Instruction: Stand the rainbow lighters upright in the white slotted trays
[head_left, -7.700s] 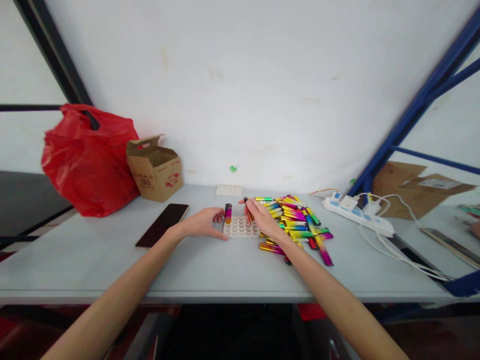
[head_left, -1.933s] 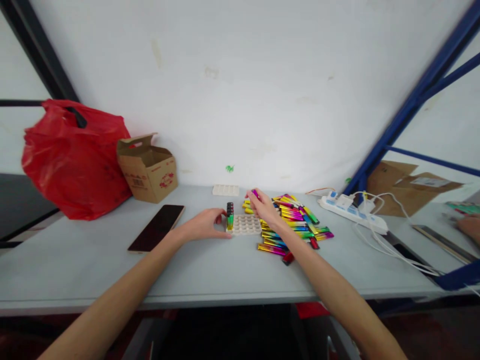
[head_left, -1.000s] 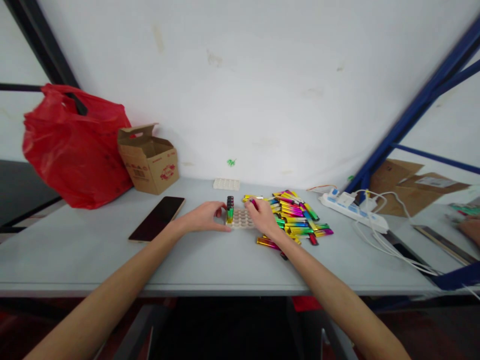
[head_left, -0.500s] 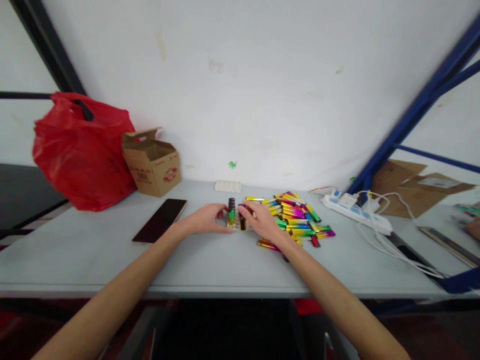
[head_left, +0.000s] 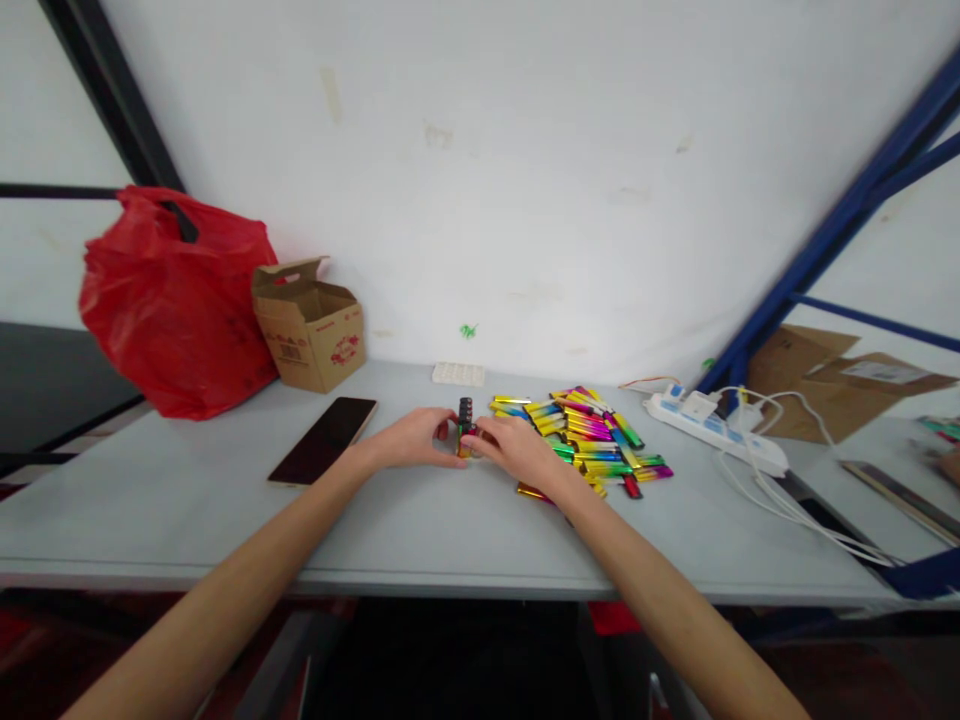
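Note:
Between my hands stands a row of upright lighters [head_left: 465,410] with dark tops, set in a pale holed tray that is now mostly hidden by my fingers. My left hand [head_left: 415,438] curves round the left side of the tray, thumb at the front corner and fingers at the back. My right hand [head_left: 510,445] pinches a lighter [head_left: 466,442] with a reddish top at the near end of the row. Just right of this hand lies a loose pile of shiny lighters [head_left: 589,430] in yellow, green, blue and pink.
Another pale holed tray [head_left: 458,374] lies near the wall. On the left are a phone [head_left: 324,440], an open cardboard box [head_left: 311,325] and a red plastic bag [head_left: 180,310]. A white power strip [head_left: 716,432] with cables lies at right, before brown cardboard [head_left: 802,385].
My right hand has moved slightly left, bringing the lighter from the tray's right side to the near end of the row. My left hand stays at the tray.

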